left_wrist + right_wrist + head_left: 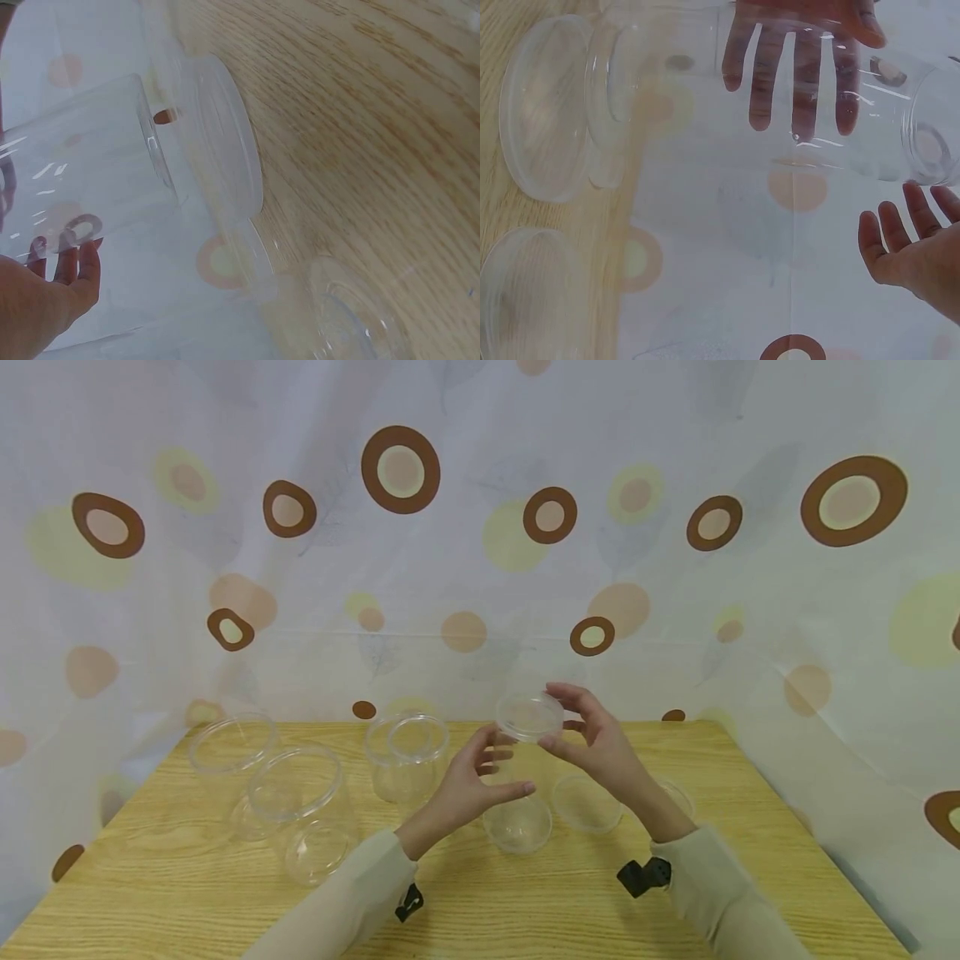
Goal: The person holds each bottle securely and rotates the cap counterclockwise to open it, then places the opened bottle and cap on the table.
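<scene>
A tall clear plastic jar [517, 837] stands upright between my two hands. My right hand [600, 747] holds its round upper end, thumb in front and fingers along the far edge. Lower down, my left hand [467, 783] is around the jar's side, its fingers behind and thumb in front. Through the clear wall [889, 142], the right wrist view shows the left fingers spread. Whether a lid sits on the upper end, and whether the base touches the table, I cannot tell. Two round translucent lids [588, 804] lie right of the jar, one partly behind my right wrist.
Clear jars [296, 785] stand on the left of the wooden table [480, 914], and more round clear ware [405, 760] is at the back, left of my left hand. A patterned curtain [465, 552] hangs behind the table.
</scene>
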Motion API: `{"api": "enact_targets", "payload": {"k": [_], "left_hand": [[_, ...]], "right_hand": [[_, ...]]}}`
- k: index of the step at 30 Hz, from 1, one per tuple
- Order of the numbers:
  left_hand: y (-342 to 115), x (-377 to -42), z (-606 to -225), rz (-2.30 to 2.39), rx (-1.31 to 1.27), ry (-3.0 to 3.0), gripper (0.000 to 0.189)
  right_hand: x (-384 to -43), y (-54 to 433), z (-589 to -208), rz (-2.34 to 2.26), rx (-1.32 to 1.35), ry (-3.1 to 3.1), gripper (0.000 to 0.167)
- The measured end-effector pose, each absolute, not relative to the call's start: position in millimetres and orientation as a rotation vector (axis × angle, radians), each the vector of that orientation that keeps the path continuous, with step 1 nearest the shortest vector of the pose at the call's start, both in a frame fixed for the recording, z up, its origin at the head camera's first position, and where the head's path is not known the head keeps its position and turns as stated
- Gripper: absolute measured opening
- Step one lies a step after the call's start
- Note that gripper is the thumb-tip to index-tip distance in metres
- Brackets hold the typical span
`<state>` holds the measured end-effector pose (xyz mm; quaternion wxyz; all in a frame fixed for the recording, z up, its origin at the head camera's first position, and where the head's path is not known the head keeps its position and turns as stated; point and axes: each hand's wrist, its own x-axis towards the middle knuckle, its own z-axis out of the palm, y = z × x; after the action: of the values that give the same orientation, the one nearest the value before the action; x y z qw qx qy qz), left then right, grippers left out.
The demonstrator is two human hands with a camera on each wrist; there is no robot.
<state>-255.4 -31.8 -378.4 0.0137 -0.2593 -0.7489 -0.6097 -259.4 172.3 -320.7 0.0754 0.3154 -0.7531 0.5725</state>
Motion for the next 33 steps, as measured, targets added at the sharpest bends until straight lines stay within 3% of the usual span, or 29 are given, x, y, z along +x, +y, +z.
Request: {"api": "enact_targets", "payload": {"k": [5,15,20,33], "left_hand": [[-32.2,-253.4,-376.9,-1.905,-0.814,-2.344,0.068],[-36.4,-236.8,-354.1,-1.913,-0.896,-2.377,0.072],[-37.2,-231.3,-349.6,-1.920,-0.893,-2.396,0.071],[-34.4,-252.5,-375.6,-1.889,-0.847,-2.370,0.073]], "right_hand": [[-261.4,171.2,-320.6,1.709,0.989,-2.287,0.058],[-278.2,186.2,-311.5,2.026,1.469,-2.234,0.057],[-281.3,188.3,-309.1,2.040,1.551,-2.259,0.058],[-267.3,181.7,-316.1,1.803,1.217,-2.253,0.062]]}}
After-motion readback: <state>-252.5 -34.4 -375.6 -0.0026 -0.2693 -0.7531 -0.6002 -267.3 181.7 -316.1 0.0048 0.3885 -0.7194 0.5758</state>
